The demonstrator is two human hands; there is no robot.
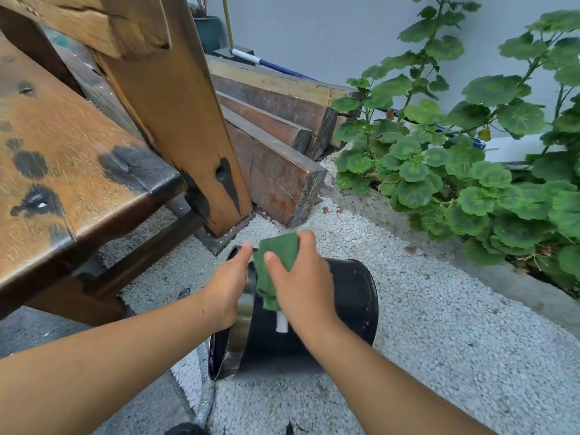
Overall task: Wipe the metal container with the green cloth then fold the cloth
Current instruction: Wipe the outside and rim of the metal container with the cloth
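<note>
A dark metal container [351, 302] with a shiny rim band lies tipped on its side over white gravel, low in the middle of the view, its mouth facing left. My left hand [227, 285] grips the rim at the mouth. My right hand [301, 284] presses a bunched green cloth [276, 262] against the container's upper side. A white tag hangs from the cloth under my palm.
A weathered wooden bench [62, 158] and its upright post [185, 120] stand to the left. Stacked timber beams [276, 146] lie behind. A leafy green plant [455, 171] fills a raised bed on the right. A grey hose [205, 390] runs below the container.
</note>
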